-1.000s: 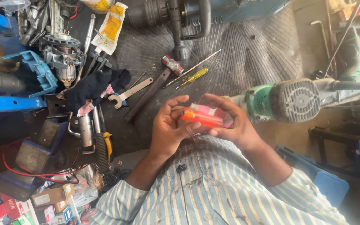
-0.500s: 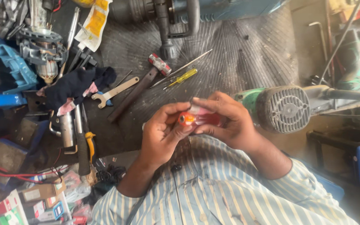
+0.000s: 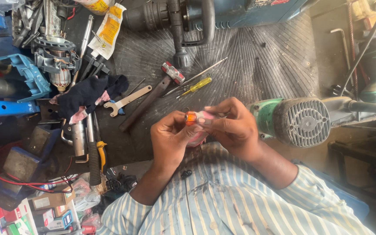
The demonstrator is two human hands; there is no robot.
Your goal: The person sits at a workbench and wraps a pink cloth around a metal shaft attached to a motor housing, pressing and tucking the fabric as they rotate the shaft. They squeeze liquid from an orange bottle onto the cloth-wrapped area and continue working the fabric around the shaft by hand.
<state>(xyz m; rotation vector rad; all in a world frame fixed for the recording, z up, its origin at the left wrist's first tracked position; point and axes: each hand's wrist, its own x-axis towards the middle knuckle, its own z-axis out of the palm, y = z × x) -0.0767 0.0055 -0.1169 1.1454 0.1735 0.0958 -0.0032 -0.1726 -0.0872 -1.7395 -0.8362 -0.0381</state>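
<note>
Both of my hands are raised over a ribbed black rubber mat (image 3: 262,65), close to my striped shirt. Between them is a small orange-capped object (image 3: 191,117) with a pink and white body. My left hand (image 3: 170,139) pinches the orange end with thumb and fingers. My right hand (image 3: 233,126) wraps the other end and hides most of it. A bit of pink shows below the fingers. What the object is cannot be made out.
A green power tool (image 3: 292,122) lies just right of my hands. On the mat lie a hammer (image 3: 151,98), a spanner (image 3: 125,101), a yellow screwdriver (image 3: 195,87) and a dark cloth (image 3: 88,93). A blue drill (image 3: 205,15) sits at the top; motor parts, pliers and small boxes crowd the left.
My hands have closed further over the object, so less of its orange-red body shows. The view has shifted slightly; the tools on the mat lie where they were.
</note>
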